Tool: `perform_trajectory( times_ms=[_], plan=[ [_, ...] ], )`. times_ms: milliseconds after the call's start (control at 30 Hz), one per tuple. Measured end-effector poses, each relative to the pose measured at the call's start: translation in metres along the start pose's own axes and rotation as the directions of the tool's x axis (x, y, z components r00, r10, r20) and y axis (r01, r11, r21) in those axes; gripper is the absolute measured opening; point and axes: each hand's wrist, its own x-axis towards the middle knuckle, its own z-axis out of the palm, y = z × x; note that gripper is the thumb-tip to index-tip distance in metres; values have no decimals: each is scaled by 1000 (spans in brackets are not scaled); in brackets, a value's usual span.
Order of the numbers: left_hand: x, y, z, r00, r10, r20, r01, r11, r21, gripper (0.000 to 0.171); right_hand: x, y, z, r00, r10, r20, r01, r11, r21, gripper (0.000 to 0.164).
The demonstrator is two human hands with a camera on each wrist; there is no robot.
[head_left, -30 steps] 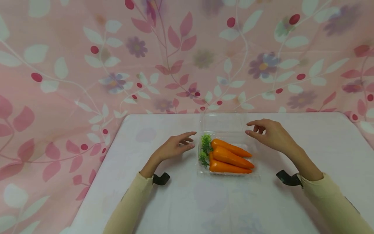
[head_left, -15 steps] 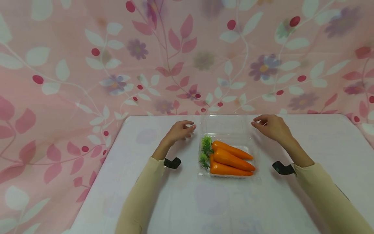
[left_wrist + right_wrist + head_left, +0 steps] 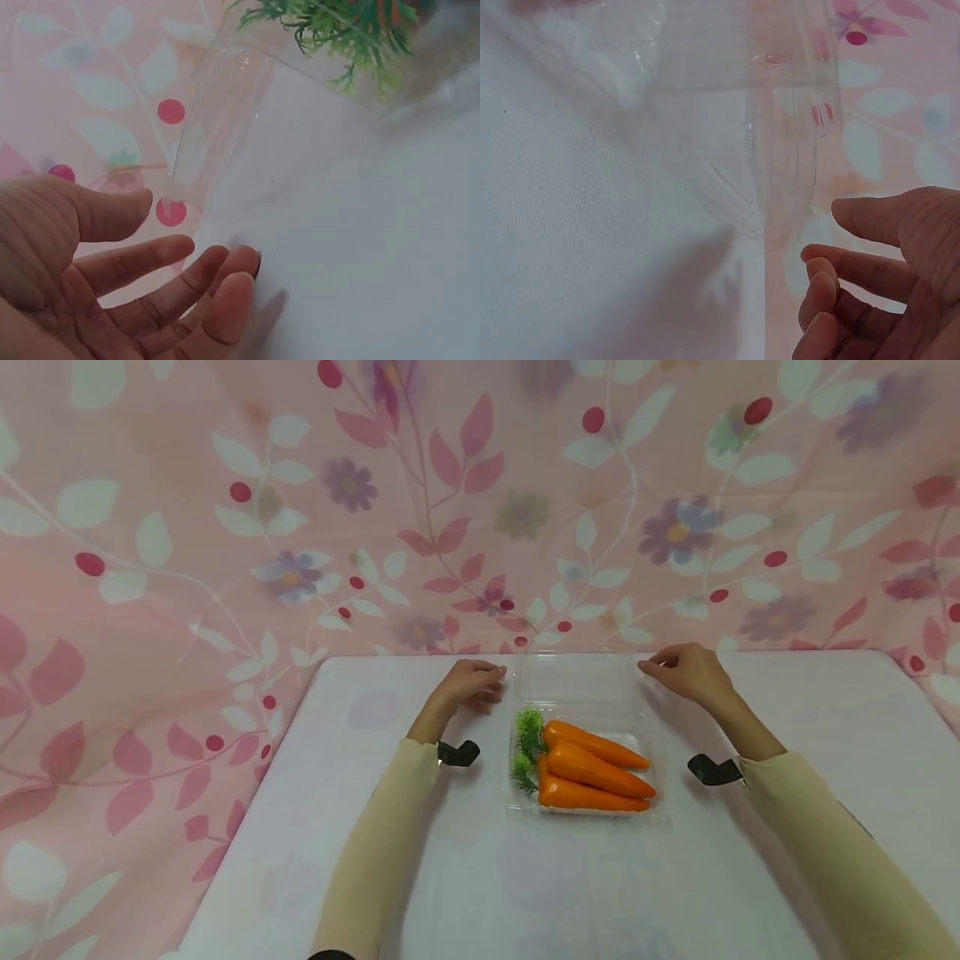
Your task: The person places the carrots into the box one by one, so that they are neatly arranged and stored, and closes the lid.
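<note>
A clear plastic clamshell box (image 3: 658,777) stands on the table with its transparent lid (image 3: 573,678) raised at the back. Inside lie three orange carrots (image 3: 596,768), their green leafy tops (image 3: 528,747) at the left. My left hand (image 3: 474,683) is beside the lid's left edge, fingers loosely bent. In the left wrist view a gap separates thumb and fingers, with the lid's corner just past them. At the opposite edge is my right hand (image 3: 688,671); its thumb and forefinger are apart in the right wrist view, close to the lid's rim (image 3: 815,172). Both hands hold nothing.
A white cloth covers the table (image 3: 585,885). Right behind the lid, a pink floral curtain (image 3: 450,502) hangs along the table's back edge. Dark wrist mounts (image 3: 459,752) stick out from both cream sleeves (image 3: 382,843).
Both hands have moved away from me, from beside the box's tray to beside its raised lid. The right hand first drew slightly outward, then came back in. Box and carrots stay put.
</note>
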Motion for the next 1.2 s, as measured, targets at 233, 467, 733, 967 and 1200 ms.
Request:
perform_trajectory(
  times_ms=[233, 467, 733, 967, 1200],
  plan=[
    [11, 12, 5, 997, -78, -12, 77, 994, -74, 42, 3, 6, 1, 997, 47, 67, -49, 998, 29, 52],
    [17, 18, 12, 992, -124, 2, 122, 978, -171, 33, 5, 9, 7, 988, 83, 127, -98, 988, 122, 52],
    [20, 20, 14, 987, -156, -47, 143, 967, -210, 25, 6, 6, 10, 989, 107, 100, -123, 977, 176, 51],
    [18, 22, 15, 986, -154, -69, 133, 962, -237, 23, 4, 2, 10, 990, 103, 93, -119, 976, 183, 52],
    [13, 29, 14, 987, -126, -101, 97, 962, -257, 20, 1, -4, 5, 997, 72, 19, -74, 984, 161, 52]
  ],
)
